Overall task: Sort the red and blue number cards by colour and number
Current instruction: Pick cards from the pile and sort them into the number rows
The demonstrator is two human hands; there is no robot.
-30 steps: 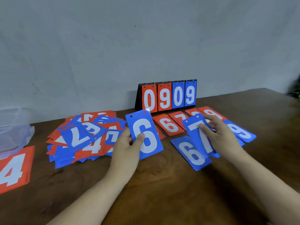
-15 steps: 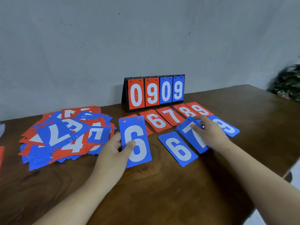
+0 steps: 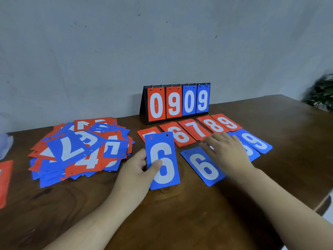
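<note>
My left hand pinches a blue 6 card, thumb on its face, held upright above the table. Another blue 6 card lies flat to its right. My right hand lies palm down with straight fingers on the blue card beside that 6, hiding its number. A blue 9 card lies at the right end. Behind them runs a row of red cards: red 6, red 7, red 8, red 9. A mixed pile of red and blue cards sits at the left.
A flip scoreboard reading 0909 stands at the back against the wall. A red card lies at the left edge, with a clear plastic box behind it. A plant is off the table's right corner.
My right hand has laid the blue 7 card flat in the blue row and now covers it. My left hand still holds the blue 6. The camera has swung right.
</note>
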